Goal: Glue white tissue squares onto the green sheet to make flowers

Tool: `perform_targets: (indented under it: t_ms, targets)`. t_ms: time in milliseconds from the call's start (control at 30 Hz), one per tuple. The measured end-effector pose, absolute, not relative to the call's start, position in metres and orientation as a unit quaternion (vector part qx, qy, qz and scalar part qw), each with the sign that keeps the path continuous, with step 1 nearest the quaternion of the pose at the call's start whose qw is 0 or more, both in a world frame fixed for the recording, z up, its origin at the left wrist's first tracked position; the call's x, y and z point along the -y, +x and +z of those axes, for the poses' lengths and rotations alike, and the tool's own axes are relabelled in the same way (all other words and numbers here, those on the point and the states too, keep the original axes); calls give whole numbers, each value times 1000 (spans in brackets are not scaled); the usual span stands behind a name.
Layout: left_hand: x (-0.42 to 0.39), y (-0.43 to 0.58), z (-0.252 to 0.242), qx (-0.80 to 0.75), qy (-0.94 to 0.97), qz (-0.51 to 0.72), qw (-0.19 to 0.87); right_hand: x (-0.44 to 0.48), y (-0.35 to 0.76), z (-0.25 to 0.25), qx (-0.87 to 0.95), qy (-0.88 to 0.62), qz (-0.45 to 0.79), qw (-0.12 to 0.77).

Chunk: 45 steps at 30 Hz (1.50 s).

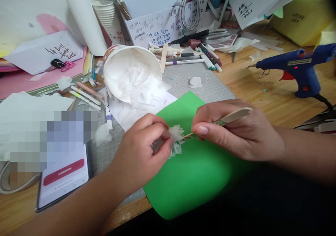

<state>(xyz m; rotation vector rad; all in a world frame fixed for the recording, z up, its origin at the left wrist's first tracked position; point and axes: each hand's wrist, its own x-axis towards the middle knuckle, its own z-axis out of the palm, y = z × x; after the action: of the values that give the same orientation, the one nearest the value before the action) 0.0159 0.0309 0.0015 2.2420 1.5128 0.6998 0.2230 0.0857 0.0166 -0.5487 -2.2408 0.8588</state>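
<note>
Green sheet [191, 180] bears white tissue pieces [176, 132], the right hand [233, 134] gripping a wooden stick [237, 116] tipped against them, the left hand [143, 148] curled alongside, hold indeterminable.

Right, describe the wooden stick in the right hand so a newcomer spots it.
Find the bright green sheet. Over it, the right hand pinches a flat, pale wooden stick with a rounded upper end. Unlike the pale stick by the tipped tub, this one is hand-held, its tip at white paper scraps.
</note>
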Motion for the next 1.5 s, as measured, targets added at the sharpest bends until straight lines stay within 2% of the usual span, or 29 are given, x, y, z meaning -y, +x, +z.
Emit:
perform_targets:
  t_ms: [267, 500, 767, 867, 1033, 1233, 1500]
  targets:
    - [-28, 12, 2, -507, 802, 256, 185, -92, 217, 11, 863, -210, 309, 339]
    - [-28, 9, 1, -456, 835, 247, 181, -96, 218, 16, 814, -251, 403, 336]
    - [-28, 9, -10, -478, 810, 284, 185, -137, 229, 29, 758, -244, 406, 448]
    - [-29, 9, -8, -475, 810, 290, 187, -145, 225, 29, 747, -241, 420, 455]
    - [-27, 5, -6, -471, 812, 279, 201, -147, 213, 28, 762, -276, 424, 405]
    - [-23, 1, -7, -430, 851, 229, 195, -166, 209, 17, 812, -426, 265, 298]
    - [-22, 2, -11, -461, 830, 239, 203, -179, 193, 7, 896, -362, 180, 184]
